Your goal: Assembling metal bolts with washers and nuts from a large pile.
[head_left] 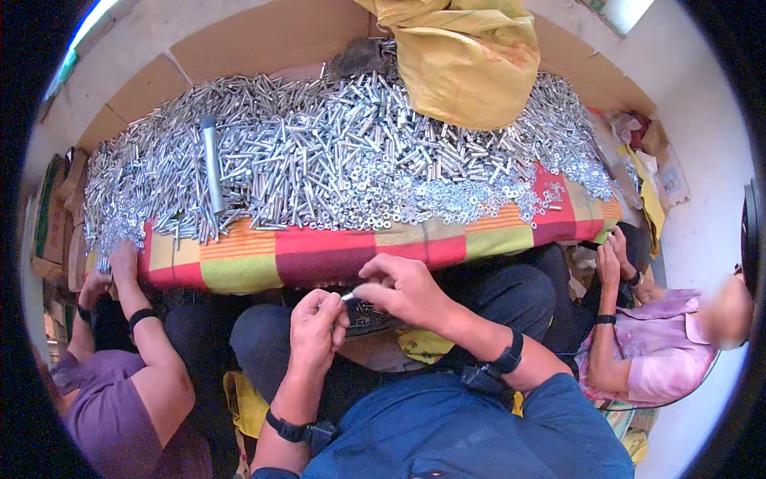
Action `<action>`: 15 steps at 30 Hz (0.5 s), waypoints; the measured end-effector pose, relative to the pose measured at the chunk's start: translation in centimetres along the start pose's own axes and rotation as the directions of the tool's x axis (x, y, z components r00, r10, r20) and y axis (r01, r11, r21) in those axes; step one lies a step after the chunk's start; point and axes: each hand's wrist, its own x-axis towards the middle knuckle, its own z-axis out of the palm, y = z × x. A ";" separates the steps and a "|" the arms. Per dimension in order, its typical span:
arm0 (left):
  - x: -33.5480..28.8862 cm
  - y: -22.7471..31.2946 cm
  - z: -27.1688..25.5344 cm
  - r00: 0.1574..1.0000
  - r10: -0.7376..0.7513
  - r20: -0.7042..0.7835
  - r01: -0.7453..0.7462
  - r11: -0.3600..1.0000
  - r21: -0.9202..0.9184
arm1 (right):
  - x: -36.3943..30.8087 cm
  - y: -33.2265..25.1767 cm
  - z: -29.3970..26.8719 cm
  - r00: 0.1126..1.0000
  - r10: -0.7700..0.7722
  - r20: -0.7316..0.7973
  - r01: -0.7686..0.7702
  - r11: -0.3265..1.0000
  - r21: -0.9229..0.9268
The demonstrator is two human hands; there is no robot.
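Note:
Over my lap, my left hand (pixel 317 326) pinches a small silvery metal bolt (pixel 347 297) between thumb and fingers. My right hand (pixel 405 292) meets it from the other side, fingers curled and thumb at the bolt's free end. Whether a nut or washer sits on that end is too small to tell. Just beyond both hands is the edge of a checkered cloth (pixel 319 254) in red, yellow-green and tan. A large heap of metal bolts (pixel 319 152) lies on it, with loose nuts and washers (pixel 455 199) along the near side.
A metal tube (pixel 211 168) rests on the heap at the left. A yellow sack (pixel 471 64) lies over its far side, against cardboard sheets (pixel 263 40). A co-worker's hands (pixel 124 263) work at the left end, another person's hands (pixel 613 254) at the right.

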 end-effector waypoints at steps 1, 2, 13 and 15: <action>0.0 0.0 0.1 1.000 0.009 0.012 -0.009 1.000 0.006 | -0.2 -0.1 0.1 0.968 -0.222 -0.113 0.206 0.968 -0.141; 0.0 0.1 0.1 1.000 0.006 0.010 -0.007 1.000 0.007 | -0.3 0.3 0.1 0.969 -0.220 -0.112 0.204 0.969 -0.139; 0.1 0.3 0.3 1.000 -0.016 -0.001 0.016 1.000 0.019 | -1.0 0.0 -0.8 0.987 0.005 0.162 -0.004 1.000 -0.003; 0.0 0.4 0.3 0.999 -0.032 0.020 0.032 0.999 0.016 | -0.7 0.2 -1.3 0.987 0.008 0.158 -0.003 0.999 -0.037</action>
